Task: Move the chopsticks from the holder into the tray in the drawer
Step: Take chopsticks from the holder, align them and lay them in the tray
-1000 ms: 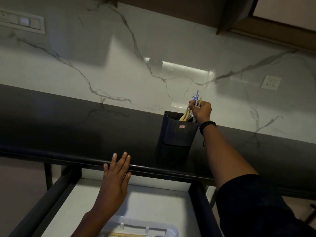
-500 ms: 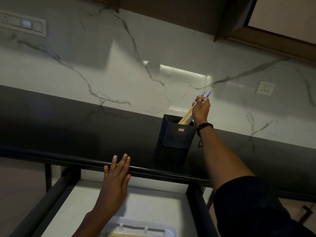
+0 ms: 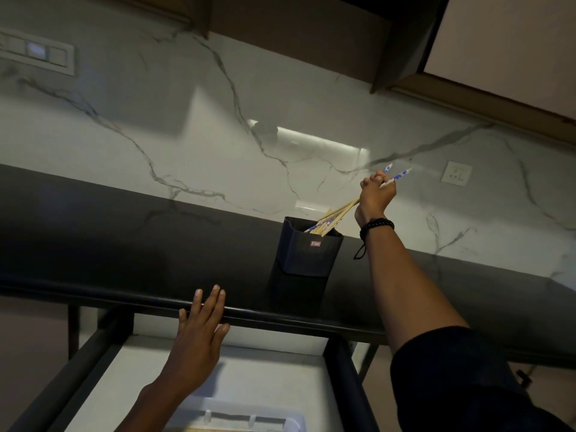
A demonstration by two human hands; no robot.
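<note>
A dark square holder [image 3: 307,254] stands on the black countertop [image 3: 124,238], right of centre. My right hand [image 3: 375,196] grips a bundle of wooden chopsticks [image 3: 338,213] with blue-and-white patterned tops, tilted up to the right; their lower ends are still inside the holder's mouth. More chopsticks lie inside the holder. My left hand [image 3: 199,341] has straight fingers and rests on the counter's front edge above the pulled-out drawer [image 3: 255,378]. The clear plastic tray [image 3: 280,420] shows at the bottom edge, partly cut off.
A marble backsplash rises behind the counter with a switch panel [image 3: 37,56] at upper left and a socket [image 3: 456,173] at right. Dark wall cabinets [image 3: 402,42] hang overhead. The drawer's dark side rails [image 3: 349,378] frame a white floor.
My right hand has lifted the gripped chopsticks up and to the right, drawing them most of the way out of the holder. My left hand has stayed on the counter edge.
</note>
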